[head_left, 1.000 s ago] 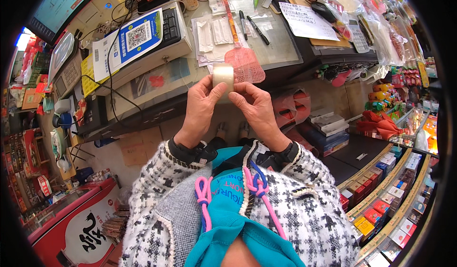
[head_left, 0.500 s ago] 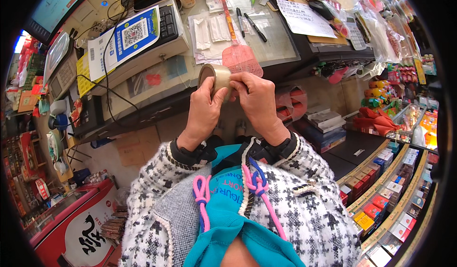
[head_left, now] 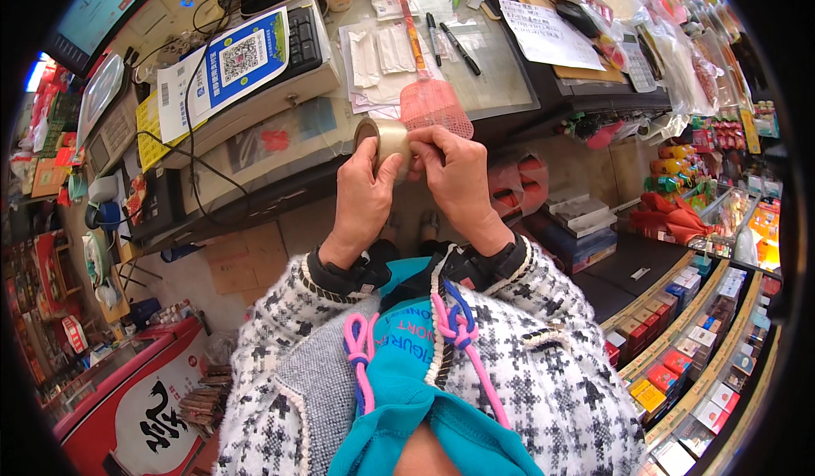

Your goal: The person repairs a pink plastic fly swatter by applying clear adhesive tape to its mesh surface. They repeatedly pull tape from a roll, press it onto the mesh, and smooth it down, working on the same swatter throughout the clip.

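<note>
A roll of clear, tan-looking packing tape (head_left: 391, 139) is held up in front of me, just before the desk's near edge. My left hand (head_left: 365, 189) grips the roll, with the thumb on its outer face and fingers inside the ring. At the roll's right side my right hand (head_left: 454, 170) pinches with thumb and forefinger, seemingly on the tape's edge; the fingertips hide exactly what is caught. Beyond the roll, a pink plastic fly swatter (head_left: 435, 108) lies on the desk, its mesh head toward me.
Papers with white packets (head_left: 380, 56), two black pens (head_left: 458, 49) and a handwritten sheet (head_left: 550, 33) lie on the desk (head_left: 501, 86). At left stands a cash drawer (head_left: 280, 103) bearing a keyboard and blue code card. Shelves of small boxes (head_left: 679, 349) curve along the right.
Hardly anything differs. The view has shifted slightly; both hands keep the same hold on the tape roll.
</note>
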Action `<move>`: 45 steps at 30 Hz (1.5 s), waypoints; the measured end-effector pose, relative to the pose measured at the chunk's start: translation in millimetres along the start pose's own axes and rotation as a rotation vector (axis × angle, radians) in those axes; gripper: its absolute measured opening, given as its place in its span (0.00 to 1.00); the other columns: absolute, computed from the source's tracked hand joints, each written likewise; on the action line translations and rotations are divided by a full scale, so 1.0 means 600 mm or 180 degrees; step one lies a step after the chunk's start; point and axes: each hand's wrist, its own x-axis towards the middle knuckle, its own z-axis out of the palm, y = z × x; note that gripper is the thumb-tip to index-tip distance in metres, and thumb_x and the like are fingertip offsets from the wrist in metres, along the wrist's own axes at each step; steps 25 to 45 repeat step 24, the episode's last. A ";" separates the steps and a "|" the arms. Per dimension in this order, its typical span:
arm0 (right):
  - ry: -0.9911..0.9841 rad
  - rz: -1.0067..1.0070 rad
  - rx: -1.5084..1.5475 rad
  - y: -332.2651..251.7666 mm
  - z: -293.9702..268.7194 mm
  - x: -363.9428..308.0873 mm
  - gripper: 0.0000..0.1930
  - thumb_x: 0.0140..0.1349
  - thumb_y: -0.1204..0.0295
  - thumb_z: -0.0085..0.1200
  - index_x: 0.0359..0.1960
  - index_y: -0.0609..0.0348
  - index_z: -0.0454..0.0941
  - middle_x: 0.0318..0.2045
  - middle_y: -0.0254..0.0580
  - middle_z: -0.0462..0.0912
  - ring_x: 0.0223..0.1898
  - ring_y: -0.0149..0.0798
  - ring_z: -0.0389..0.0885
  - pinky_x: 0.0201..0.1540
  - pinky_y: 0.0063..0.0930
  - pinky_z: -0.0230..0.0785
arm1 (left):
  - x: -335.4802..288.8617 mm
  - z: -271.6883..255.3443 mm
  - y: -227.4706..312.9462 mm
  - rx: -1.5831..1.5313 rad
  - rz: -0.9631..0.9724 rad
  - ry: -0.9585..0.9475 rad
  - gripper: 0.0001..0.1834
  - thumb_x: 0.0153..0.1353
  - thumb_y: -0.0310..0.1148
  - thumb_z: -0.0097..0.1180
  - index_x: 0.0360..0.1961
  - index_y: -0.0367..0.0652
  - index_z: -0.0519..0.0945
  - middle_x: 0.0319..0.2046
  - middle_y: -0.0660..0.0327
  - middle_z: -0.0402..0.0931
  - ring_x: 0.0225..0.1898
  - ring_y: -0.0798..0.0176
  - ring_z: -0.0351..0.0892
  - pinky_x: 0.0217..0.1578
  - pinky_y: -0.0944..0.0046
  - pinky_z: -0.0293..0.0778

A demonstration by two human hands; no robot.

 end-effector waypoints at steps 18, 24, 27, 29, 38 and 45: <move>0.0344 -0.0354 -0.0420 0.015 0.011 0.004 0.01 0.59 0.80 0.56 0.32 0.65 0.79 0.21 0.43 0.82 0.20 0.31 0.82 0.24 0.24 0.72 | -0.005 0.006 0.005 0.0501 0.0287 0.0118 0.09 0.61 0.27 0.57 0.38 0.33 0.73 0.28 0.40 0.76 0.31 0.38 0.78 0.28 0.55 0.72; 0.0100 0.0337 0.0369 0.002 0.000 0.005 0.04 0.62 0.79 0.55 0.36 0.62 0.82 0.24 0.38 0.84 0.22 0.32 0.83 0.26 0.23 0.75 | 0.001 -0.001 0.001 0.0040 0.0162 0.0012 0.08 0.63 0.29 0.56 0.39 0.36 0.75 0.30 0.49 0.82 0.31 0.50 0.83 0.29 0.58 0.73; 0.0100 0.0337 0.0369 0.002 0.000 0.005 0.04 0.62 0.79 0.55 0.36 0.62 0.82 0.24 0.38 0.84 0.22 0.32 0.83 0.26 0.23 0.75 | 0.001 -0.001 0.001 0.0040 0.0162 0.0012 0.08 0.63 0.29 0.56 0.39 0.36 0.75 0.30 0.49 0.82 0.31 0.50 0.83 0.29 0.58 0.73; 0.0100 0.0337 0.0369 0.002 0.000 0.005 0.04 0.62 0.79 0.55 0.36 0.62 0.82 0.24 0.38 0.84 0.22 0.32 0.83 0.26 0.23 0.75 | 0.001 -0.001 0.001 0.0040 0.0162 0.0012 0.08 0.63 0.29 0.56 0.39 0.36 0.75 0.30 0.49 0.82 0.31 0.50 0.83 0.29 0.58 0.73; 0.0100 0.0337 0.0369 0.002 0.000 0.005 0.04 0.62 0.79 0.55 0.36 0.62 0.82 0.24 0.38 0.84 0.22 0.32 0.83 0.26 0.23 0.75 | 0.001 -0.001 0.001 0.0040 0.0162 0.0012 0.08 0.63 0.29 0.56 0.39 0.36 0.75 0.30 0.49 0.82 0.31 0.50 0.83 0.29 0.58 0.73; 0.0100 0.0337 0.0369 0.002 0.000 0.005 0.04 0.62 0.79 0.55 0.36 0.62 0.82 0.24 0.38 0.84 0.22 0.32 0.83 0.26 0.23 0.75 | 0.001 -0.001 0.001 0.0040 0.0162 0.0012 0.08 0.63 0.29 0.56 0.39 0.36 0.75 0.30 0.49 0.82 0.31 0.50 0.83 0.29 0.58 0.73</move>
